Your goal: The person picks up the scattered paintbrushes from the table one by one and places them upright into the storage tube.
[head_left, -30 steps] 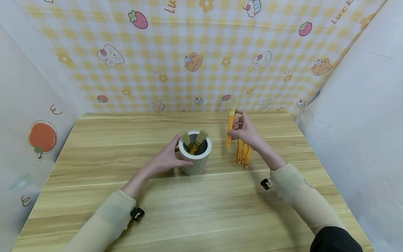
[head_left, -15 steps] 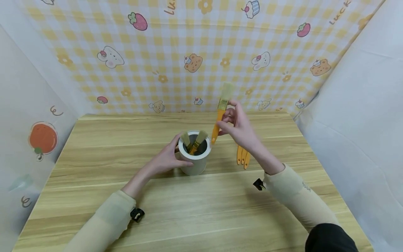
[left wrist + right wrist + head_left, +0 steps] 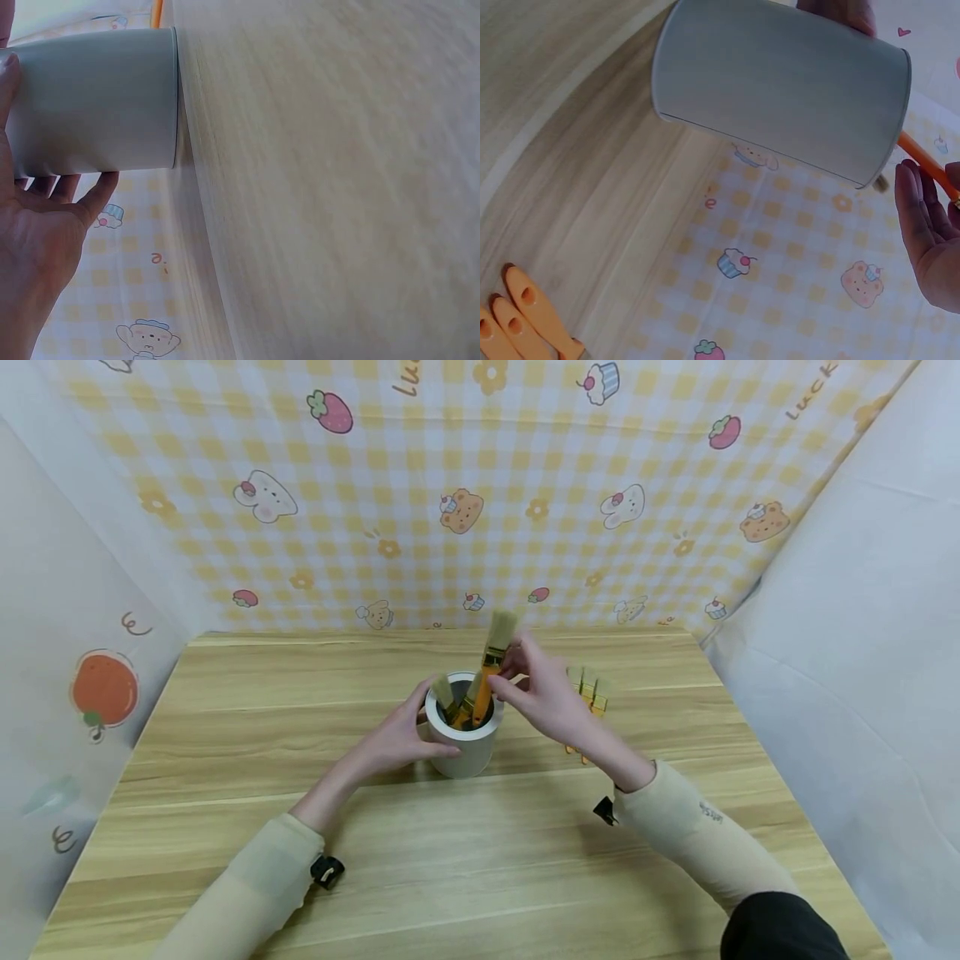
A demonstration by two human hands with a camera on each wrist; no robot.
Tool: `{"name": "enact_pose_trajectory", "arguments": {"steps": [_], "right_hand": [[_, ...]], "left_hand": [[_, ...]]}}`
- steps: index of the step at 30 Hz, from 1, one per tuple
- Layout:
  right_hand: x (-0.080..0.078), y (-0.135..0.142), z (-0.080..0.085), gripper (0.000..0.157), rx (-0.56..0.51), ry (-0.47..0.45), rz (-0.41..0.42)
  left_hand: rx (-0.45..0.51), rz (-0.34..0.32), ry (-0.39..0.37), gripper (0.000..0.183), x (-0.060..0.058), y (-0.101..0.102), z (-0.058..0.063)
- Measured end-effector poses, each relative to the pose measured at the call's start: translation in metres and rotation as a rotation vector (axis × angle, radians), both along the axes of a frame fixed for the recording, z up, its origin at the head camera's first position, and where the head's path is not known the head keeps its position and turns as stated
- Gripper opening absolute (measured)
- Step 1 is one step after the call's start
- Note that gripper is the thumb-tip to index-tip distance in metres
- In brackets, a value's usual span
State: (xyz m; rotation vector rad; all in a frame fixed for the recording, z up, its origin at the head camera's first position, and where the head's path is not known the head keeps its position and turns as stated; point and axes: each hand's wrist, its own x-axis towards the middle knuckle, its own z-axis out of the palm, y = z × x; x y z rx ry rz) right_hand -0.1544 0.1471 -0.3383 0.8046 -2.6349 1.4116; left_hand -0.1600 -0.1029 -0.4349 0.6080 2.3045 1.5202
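A pale grey-white cylindrical canister (image 3: pixel 463 758) stands upright on the table, its dark inside holding two paintbrushes (image 3: pixel 444 692), bristles up. My left hand (image 3: pixel 397 732) grips its left side, thumb in front; in the left wrist view, fingers curve round the canister (image 3: pixel 94 101). With thumb and fingers, my right hand (image 3: pixel 543 695) pinches another paintbrush (image 3: pixel 492 662) by its orange handle, bristles up and slightly tilted. The handle's lower end sits within the canister's mouth in the head view. In the right wrist view this orange handle (image 3: pixel 921 156) passes behind the canister's rim.
Several orange-handled paintbrushes (image 3: pixel 589 693) lie side by side on the wooden table (image 3: pixel 480 860), right of the canister and partly hidden by my right hand. A yellow checked cloth (image 3: pixel 420 568) hangs behind the table; white cloth (image 3: pixel 847 635) hangs at the sides.
My right hand has carried the paintbrush left from beside the others, lifted it, then lowered its handle end into the canister's mouth. My left hand and the canister have stayed put.
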Motion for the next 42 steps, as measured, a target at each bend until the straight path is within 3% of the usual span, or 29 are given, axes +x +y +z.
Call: {"name": "enact_pose_trajectory", "arguments": {"steps": [9,16,30,36,42], "right_hand": [[0.004,0.0,-0.009,0.025,0.073,0.046,-0.009],[0.006,0.002,-0.013,0.022,0.066,0.058,-0.013],[0.007,0.014,-0.015,0.022,-0.068,-0.039,-0.099],[0.001,0.029,-0.016,0.03,-0.164,-0.096,-0.146],[-0.01,0.053,-0.023,0.039,-0.183,-0.146,-0.212]], "left_hand": [[0.012,0.0,0.006,0.111,0.001,0.0,0.0],[0.033,-0.008,0.012,0.111,0.002,0.0,0.0],[0.041,-0.011,0.025,0.109,0.001,0.001,-0.002],[0.025,-0.002,0.013,0.111,0.001,0.001,-0.002],[0.016,0.005,0.006,0.112,0.002,0.002,-0.001]]}}
